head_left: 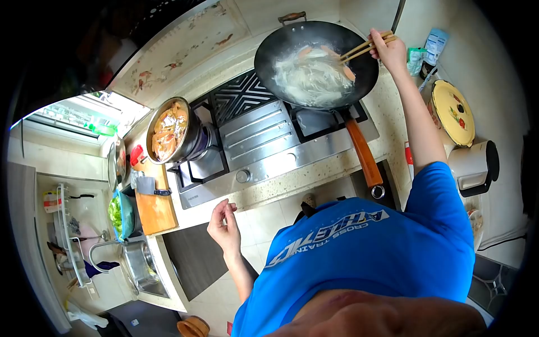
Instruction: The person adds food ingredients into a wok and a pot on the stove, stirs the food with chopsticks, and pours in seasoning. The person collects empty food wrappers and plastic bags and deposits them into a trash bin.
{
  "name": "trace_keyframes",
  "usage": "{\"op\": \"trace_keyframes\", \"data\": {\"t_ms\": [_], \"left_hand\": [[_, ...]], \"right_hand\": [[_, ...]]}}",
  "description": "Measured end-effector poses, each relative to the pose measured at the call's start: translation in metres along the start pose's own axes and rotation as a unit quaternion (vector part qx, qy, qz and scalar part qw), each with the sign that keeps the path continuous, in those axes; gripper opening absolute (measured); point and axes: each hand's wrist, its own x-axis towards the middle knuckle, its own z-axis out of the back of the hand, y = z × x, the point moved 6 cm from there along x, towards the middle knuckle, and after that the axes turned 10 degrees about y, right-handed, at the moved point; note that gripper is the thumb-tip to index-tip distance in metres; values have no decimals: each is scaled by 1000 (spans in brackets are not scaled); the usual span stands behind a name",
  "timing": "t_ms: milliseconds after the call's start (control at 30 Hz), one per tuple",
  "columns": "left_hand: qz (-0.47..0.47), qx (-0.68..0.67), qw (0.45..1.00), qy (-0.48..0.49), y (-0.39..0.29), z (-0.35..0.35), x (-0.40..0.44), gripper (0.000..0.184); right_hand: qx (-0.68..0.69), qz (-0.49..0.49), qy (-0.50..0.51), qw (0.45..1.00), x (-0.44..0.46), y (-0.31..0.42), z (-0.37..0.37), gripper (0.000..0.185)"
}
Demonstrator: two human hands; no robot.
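My right hand [388, 49] is closed around a pair of wooden chopsticks [359, 51]. Their tips reach into a black wok [359, 90] on the right burner, at pinkish sausage-like pieces [348, 73]. Pale noodle-like strands [306, 76] lie in whitish, steaming liquid there. The wok's wooden handle [362, 149] points towards my body. Away from the stove's front edge, my left hand [224, 224] hangs in the air with its fingers loosely curled and nothing visible in them.
A pot [150, 140] of brownish food stands on the left burner. Left of it, a cleaver [147, 186] lies on a wooden cutting board [160, 216], near a sink [140, 264] and greens in a blue basket [128, 213]. A yellow-lidded container [452, 112] and a white appliance [470, 165] stand at right.
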Motion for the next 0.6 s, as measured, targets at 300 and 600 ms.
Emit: {"op": "trace_keyframes", "data": {"t_ms": [300,600], "left_hand": [[3,-9,1000,9,1,-5,0,12],[-3,7,1000,19,0,-8,1,13]], "right_hand": [[-102,-21,53,993,-18,-11,-4,27],[-178,93,12,980,-25,12,13,32]]}}
